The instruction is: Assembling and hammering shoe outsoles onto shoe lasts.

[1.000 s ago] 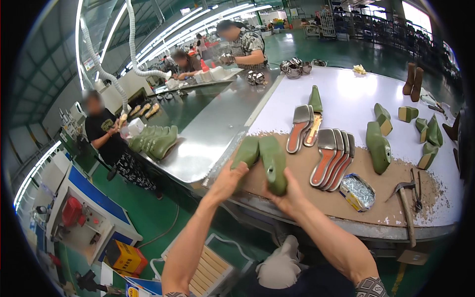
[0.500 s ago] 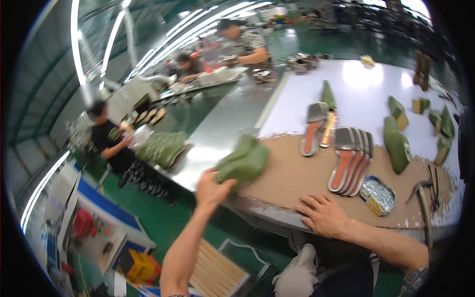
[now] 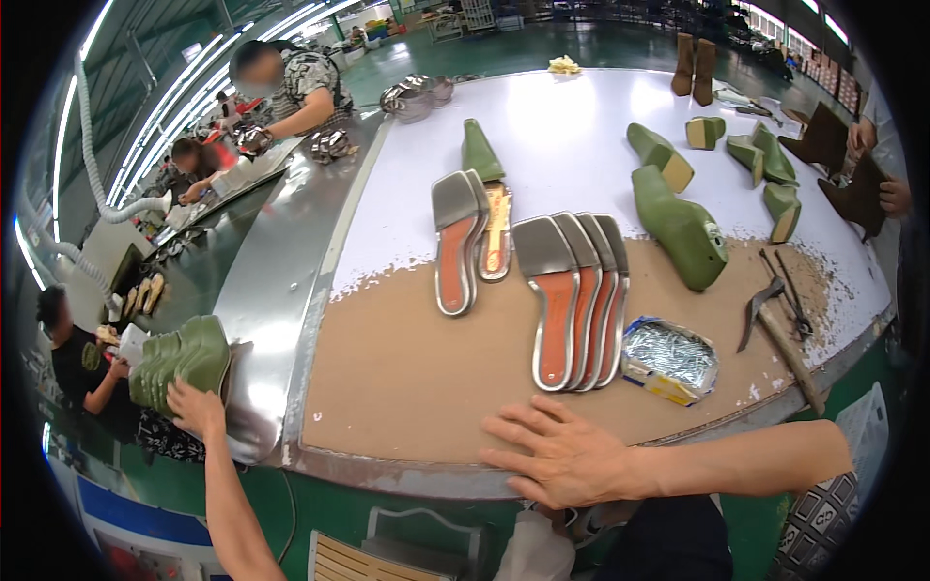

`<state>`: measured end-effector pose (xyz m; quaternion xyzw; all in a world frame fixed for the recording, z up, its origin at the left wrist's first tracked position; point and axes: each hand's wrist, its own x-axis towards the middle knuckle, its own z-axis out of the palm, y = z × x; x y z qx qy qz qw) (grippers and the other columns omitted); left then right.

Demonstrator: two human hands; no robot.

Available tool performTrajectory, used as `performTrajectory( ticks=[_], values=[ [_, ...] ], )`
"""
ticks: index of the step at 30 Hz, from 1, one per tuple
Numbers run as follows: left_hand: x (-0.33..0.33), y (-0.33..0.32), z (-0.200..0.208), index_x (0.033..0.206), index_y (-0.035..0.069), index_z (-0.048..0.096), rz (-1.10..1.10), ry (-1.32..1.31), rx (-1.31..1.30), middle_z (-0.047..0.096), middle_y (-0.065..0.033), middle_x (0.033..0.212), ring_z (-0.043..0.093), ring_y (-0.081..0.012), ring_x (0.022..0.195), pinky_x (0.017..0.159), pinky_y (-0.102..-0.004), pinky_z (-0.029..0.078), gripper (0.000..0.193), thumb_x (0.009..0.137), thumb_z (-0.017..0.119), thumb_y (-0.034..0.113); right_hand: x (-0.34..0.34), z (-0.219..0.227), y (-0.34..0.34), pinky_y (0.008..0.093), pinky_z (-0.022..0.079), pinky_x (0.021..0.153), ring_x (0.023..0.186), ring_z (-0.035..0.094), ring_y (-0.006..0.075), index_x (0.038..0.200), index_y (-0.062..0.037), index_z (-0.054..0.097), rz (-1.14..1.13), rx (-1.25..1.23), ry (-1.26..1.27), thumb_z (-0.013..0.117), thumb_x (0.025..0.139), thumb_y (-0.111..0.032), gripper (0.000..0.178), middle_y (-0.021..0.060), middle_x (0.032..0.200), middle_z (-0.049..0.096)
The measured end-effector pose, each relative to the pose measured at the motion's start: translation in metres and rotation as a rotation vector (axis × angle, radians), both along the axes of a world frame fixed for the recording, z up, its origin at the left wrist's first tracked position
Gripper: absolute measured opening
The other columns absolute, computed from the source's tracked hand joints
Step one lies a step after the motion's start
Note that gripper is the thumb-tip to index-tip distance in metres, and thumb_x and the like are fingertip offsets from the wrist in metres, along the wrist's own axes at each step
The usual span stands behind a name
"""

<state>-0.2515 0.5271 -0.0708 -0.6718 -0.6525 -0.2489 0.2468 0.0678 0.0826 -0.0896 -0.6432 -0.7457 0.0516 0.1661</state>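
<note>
A row of green shoe lasts (image 3: 184, 358) stands on the metal strip at the left. My left hand (image 3: 197, 409) is closed on the near end of a last at that row, its grip partly hidden. My right hand (image 3: 557, 450) lies flat on the brown board (image 3: 407, 397) by the table's front edge, fingers spread and holding nothing. Just beyond it, several orange-and-grey insoles (image 3: 552, 329) with silver rims overlap in a fan. A smaller group of insoles (image 3: 453, 247) lies farther left, below a single upright green last (image 3: 480, 153).
A box of small nails (image 3: 670, 358) sits right of the insoles. A hammer (image 3: 790, 353) and pincers (image 3: 787, 290) lie near the right edge. Loose green lasts (image 3: 678, 228) and brown boots (image 3: 694, 70) stand farther back. Co-workers (image 3: 291, 92) work at the left; another person's hands (image 3: 877, 165) hold brown pieces at right.
My left hand has carried the green last from the table's front left corner to the row at the left. The view has turned; my right hand stays flat on the board.
</note>
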Motion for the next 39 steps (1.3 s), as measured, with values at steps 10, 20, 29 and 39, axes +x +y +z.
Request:
performTrajectory(
  ticks=[10,20,29,39],
  values=[
    [0.346,-0.171,-0.026,0.139,0.008,0.042,-1.082,-0.383,-0.697,0.048,-0.0227,0.135,0.047,-0.0365,0.125,0.105,-0.0434,0.037,0.070,0.084,0.063,0.044,-0.007,-0.007,0.007,0.0471,0.028,0.109,0.130,0.040,0.0301,0.127,-0.0074,0.054,0.040,0.113,0.012,0.054,0.090,-0.030,0.044,0.0147,0.137,0.046],
    [0.376,-0.200,-0.013,0.134,0.012,0.049,-0.904,-0.265,-0.643,0.053,-0.0186,0.125,0.050,-0.0352,0.116,0.101,-0.0431,0.039,0.061,0.079,0.066,0.030,-0.003,-0.013,0.003,0.0472,0.029,0.108,0.128,0.041,0.0299,0.123,-0.0073,0.055,0.048,0.208,0.162,0.056,0.089,-0.031,0.041,0.0141,0.135,0.046],
    [0.293,-0.194,0.004,0.136,0.002,0.039,-0.937,-0.403,-0.274,0.060,-0.0210,0.113,0.059,-0.0352,0.102,0.088,-0.0428,0.047,0.066,0.076,0.066,0.013,-0.005,-0.024,0.006,0.0460,0.032,0.103,0.121,0.044,0.0307,0.110,-0.0036,0.060,0.041,0.328,0.139,0.056,0.089,-0.027,0.032,0.0160,0.123,0.052],
    [0.359,-0.211,0.023,0.127,-0.001,0.044,-0.940,-0.174,-0.681,0.066,-0.0252,0.103,0.065,-0.0370,0.096,0.084,-0.0408,0.052,0.076,0.067,0.079,0.030,-0.007,-0.025,0.010,0.0446,0.033,0.103,0.118,0.046,0.0290,0.106,-0.0035,0.060,0.038,0.340,0.234,0.058,0.087,-0.026,0.029,0.0148,0.122,0.053]
  ],
)
